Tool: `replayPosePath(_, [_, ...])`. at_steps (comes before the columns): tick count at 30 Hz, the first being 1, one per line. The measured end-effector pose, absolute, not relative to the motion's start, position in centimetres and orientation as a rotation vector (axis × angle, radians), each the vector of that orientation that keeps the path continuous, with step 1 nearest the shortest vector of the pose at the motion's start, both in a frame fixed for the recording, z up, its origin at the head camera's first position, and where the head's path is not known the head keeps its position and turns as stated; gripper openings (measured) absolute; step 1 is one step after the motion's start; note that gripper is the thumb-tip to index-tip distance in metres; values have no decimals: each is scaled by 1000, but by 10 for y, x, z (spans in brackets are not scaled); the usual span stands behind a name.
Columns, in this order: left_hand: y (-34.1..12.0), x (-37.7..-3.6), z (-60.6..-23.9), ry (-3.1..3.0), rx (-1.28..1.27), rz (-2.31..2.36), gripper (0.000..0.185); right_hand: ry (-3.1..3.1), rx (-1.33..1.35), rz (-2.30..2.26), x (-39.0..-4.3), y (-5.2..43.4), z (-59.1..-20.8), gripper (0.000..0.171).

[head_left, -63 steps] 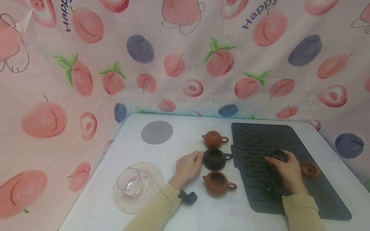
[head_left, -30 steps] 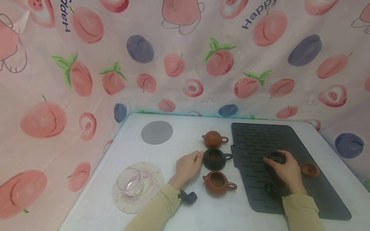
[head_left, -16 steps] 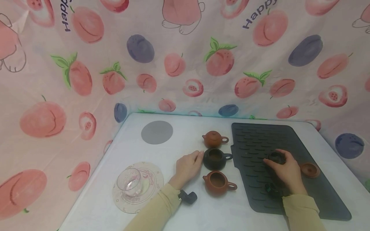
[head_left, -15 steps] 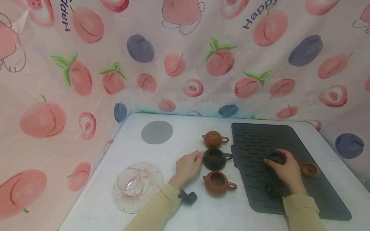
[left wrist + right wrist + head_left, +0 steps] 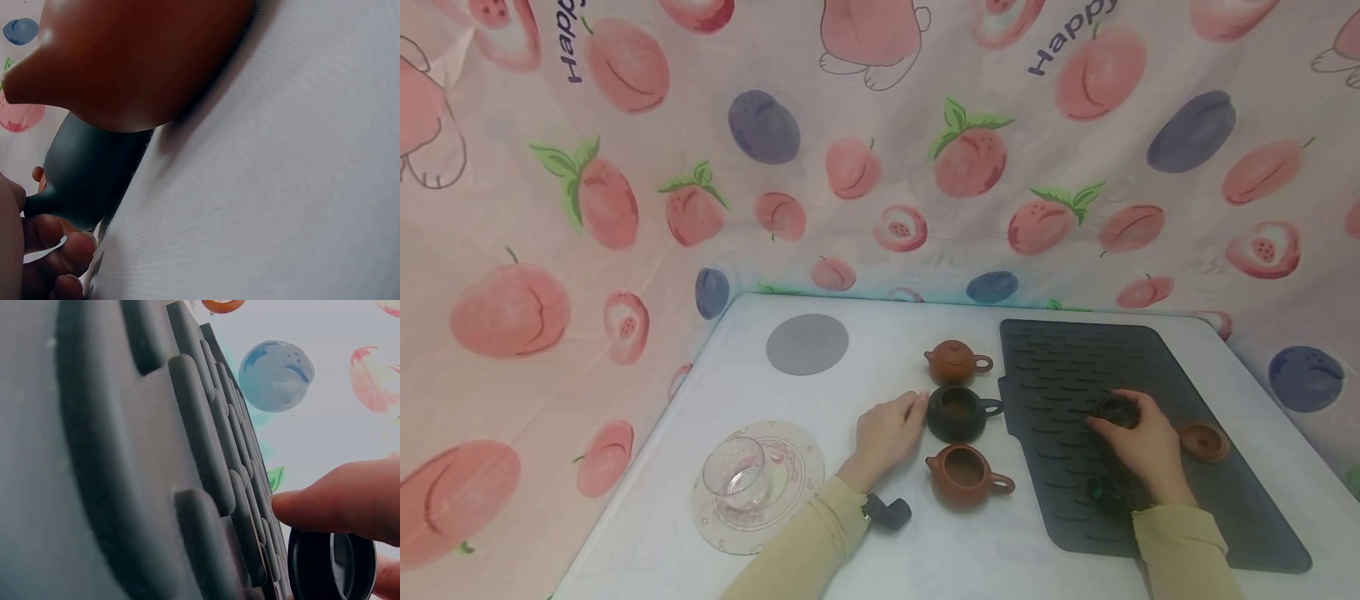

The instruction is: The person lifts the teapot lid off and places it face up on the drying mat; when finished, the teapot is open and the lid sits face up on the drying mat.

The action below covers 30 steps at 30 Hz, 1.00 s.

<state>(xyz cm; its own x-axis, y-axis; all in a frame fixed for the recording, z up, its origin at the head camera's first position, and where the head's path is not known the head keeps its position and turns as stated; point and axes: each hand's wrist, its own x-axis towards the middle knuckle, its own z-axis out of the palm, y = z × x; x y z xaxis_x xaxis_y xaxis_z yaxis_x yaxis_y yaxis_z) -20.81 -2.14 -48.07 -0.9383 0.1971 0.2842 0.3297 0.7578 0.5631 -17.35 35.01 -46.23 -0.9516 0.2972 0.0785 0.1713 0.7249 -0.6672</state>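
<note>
My left hand (image 5: pixel 891 429) is at the spout of a lidless black teapot (image 5: pixel 957 427), with thumb and fingertips pinching it; in the left wrist view that spout runs in between them. Over on the dark ridged mat (image 5: pixel 1052 500), my right hand (image 5: pixel 1150 442) holds a small black teapot lid (image 5: pixel 1117 410), turned hollow side up, between thumb and fingers. The right wrist view has this black lid (image 5: pixel 303 569) right by the mat's ridges, beneath the thumb. A brown lid (image 5: pixel 1204 442) lies upside down on the mat beside my right hand.
An open reddish-brown teapot (image 5: pixel 966 492) stands nearer me than the black one, and a lidded brown teapot (image 5: pixel 953 362) behind it. At left, a glass bowl (image 5: pixel 735 475) sits on a round patterned coaster (image 5: pixel 790 508). A grey disc (image 5: pixel 807 343) lies farther back.
My right hand has shifted the black lid slightly left and toward me, down close to the mat. Its thumb has just moved a little to the right. My left hand has stayed put.
</note>
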Motion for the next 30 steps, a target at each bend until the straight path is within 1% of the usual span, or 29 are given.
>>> replayPosePath(24, [-21,-208,-481,-2746,-412,-953,42,-2834,-453,964,-176,354,-464,71])
replayPosePath(30, [-22,-208,-480,-2750,-414,-951,42,-2840,-451,950,-176,353,-463,68])
